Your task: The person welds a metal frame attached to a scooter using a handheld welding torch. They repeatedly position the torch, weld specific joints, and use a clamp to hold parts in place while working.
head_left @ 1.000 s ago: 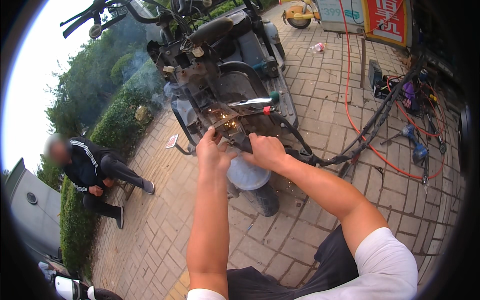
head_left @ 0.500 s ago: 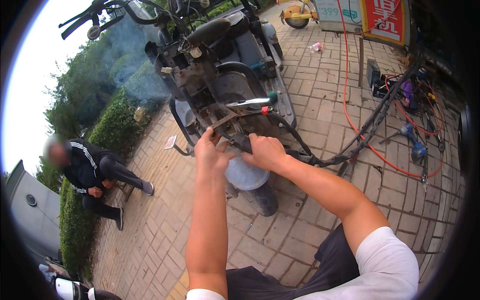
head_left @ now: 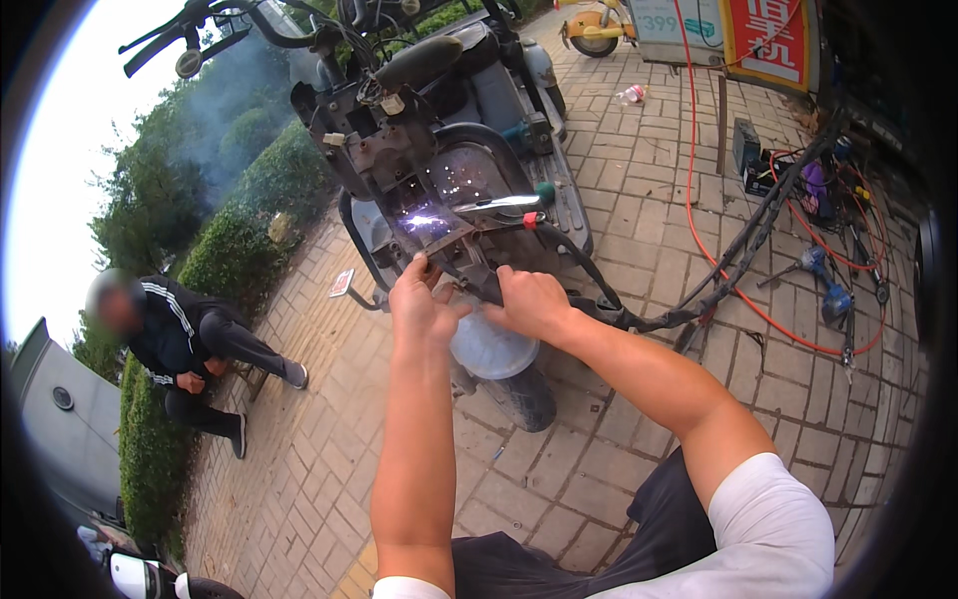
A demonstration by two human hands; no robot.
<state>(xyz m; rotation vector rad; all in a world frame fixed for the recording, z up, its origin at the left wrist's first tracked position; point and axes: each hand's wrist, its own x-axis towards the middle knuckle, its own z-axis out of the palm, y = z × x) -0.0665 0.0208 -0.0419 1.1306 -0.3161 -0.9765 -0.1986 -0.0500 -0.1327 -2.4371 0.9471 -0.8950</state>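
Note:
A bright welding arc (head_left: 424, 222) throws sparks on the bare metal frame of a stripped-down electric vehicle (head_left: 399, 150). My right hand (head_left: 531, 304) is closed around a dark handle (head_left: 486, 287), apparently a welding gun, with a thick black cable (head_left: 659, 321) running off to the right. Close beside it, my left hand (head_left: 424, 309) has its fingertips pressed at the edge of a metal plate (head_left: 449, 238) just below the arc. The glare hides the gun's tip and the joint. Below my hands are a pale rounded fender (head_left: 494, 349) and a wheel (head_left: 524, 399).
A seated person (head_left: 190, 339) in dark clothes is at the left, by a hedge (head_left: 235, 240). An orange hose (head_left: 694, 200) crosses the paving on the right. A blue power drill (head_left: 828, 280) and other tools lie there. A chrome bar (head_left: 499, 203) juts near the arc.
A bright arc with flying sparks has appeared on the frame ahead of my hands. The smoke at the upper left has spread and thinned. Both hands have hardly moved.

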